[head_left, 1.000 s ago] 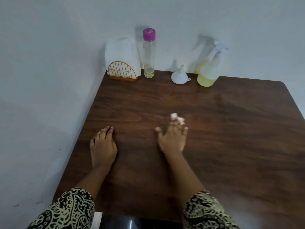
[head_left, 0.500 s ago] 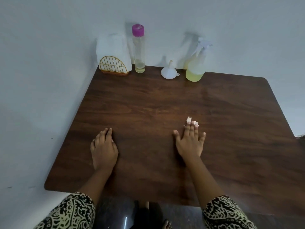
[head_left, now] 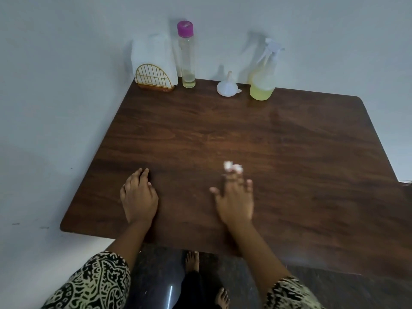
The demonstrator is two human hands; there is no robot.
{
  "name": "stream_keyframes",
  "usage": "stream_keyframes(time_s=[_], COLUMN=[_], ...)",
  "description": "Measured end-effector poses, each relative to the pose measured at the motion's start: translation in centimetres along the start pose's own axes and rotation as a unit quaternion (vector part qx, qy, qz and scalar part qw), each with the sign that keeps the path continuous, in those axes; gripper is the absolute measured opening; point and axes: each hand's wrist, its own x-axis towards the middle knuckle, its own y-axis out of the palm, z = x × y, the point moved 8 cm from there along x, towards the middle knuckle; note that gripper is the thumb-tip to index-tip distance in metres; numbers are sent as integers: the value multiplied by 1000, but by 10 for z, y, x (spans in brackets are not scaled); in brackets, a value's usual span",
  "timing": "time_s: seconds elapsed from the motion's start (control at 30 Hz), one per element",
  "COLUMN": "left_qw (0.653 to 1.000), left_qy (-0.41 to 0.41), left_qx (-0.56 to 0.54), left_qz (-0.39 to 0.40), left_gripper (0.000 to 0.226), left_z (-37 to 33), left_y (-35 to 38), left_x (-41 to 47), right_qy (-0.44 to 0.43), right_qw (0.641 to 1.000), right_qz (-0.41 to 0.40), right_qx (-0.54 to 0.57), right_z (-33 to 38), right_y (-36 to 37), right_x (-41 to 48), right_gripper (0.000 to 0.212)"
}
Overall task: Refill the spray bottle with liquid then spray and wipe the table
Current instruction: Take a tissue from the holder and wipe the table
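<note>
A clear spray bottle (head_left: 263, 85) with yellow liquid in its lower part stands at the table's back edge, against the wall. Left of it a white funnel (head_left: 227, 86) rests mouth down. Further left stands a tall clear bottle (head_left: 187, 59) with a pink cap and a little liquid at the bottom. My right hand (head_left: 235, 199) lies flat on the brown wooden table (head_left: 289, 141), pressing a small white tissue wad (head_left: 231, 167) that shows past the fingertips. My left hand (head_left: 138, 195) rests palm down to its left, holding nothing.
A gold wire napkin holder (head_left: 153, 78) with white tissues (head_left: 151, 52) stands in the back left corner. Walls run along the table's left and back sides. My bare feet (head_left: 192, 262) show on the dark floor below the near edge.
My right hand slid the tissue wad to the right, then back toward the left. The left hand stayed put. The view has pulled back, and my feet show now.
</note>
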Motion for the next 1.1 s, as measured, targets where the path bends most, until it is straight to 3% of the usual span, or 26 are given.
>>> stream_keyframes(time_s=[0.1, 0.2, 0.37, 0.43, 0.5, 0.67, 0.8, 1.0, 1.1], left_qw=[1000, 999, 999, 999, 999, 998, 998, 999, 999], left_qy=[4, 16, 23, 26, 33, 47, 53, -10, -6], left_qx=[16, 28, 33, 35, 35, 38, 42, 26, 23], left_qz=[5, 14, 13, 10, 9, 8, 2, 21, 25], left_gripper=[42, 42, 42, 42, 41, 41, 42, 44, 45], left_z=[-3, -6, -9, -10, -11, -14, -16, -40, -44], left_y=[2, 3, 2, 2, 1, 1, 1, 16, 20], left_x=[1, 2, 2, 1, 1, 0, -1, -15, -18], right_qy=[130, 159, -52, -102, -99, 101, 205, 9, -25], right_qw=[991, 986, 992, 988, 990, 994, 978, 995, 996], right_qz=[38, 49, 90, 104, 91, -32, 37, 83, 77], right_qx=[-3, 26, 73, 53, 35, 4, 29, 48, 26], right_z=[-69, -45, 82, 97, 77, -61, -86, 44, 36], right_y=[-11, -8, 18, 21, 20, -9, -8, 14, 15], right_x=[-2, -7, -37, -49, -50, -57, -52, -37, -33], right_gripper=[79, 82, 78, 75, 77, 84, 87, 90, 84])
